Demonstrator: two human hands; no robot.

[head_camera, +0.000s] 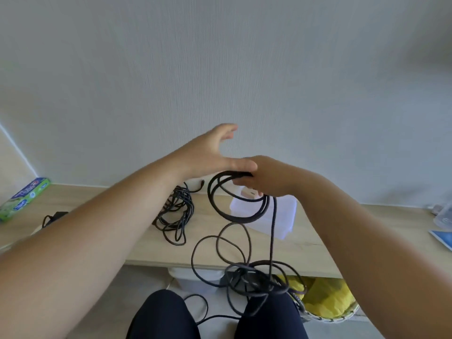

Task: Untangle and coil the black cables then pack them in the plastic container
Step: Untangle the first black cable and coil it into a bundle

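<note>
At the frame's centre the right hand (264, 178) grips the top of the coiled black cable (234, 218), its loops hanging before the plastic container (286, 216) on the table (102, 199), while the left hand (208, 154), fingers stretched straight, lies just left with its thumb over the coil.

A tangled black cable bundle (175, 216) lies on the pale wooden table (300, 253), left of the clear plastic container (286, 216).
</note>
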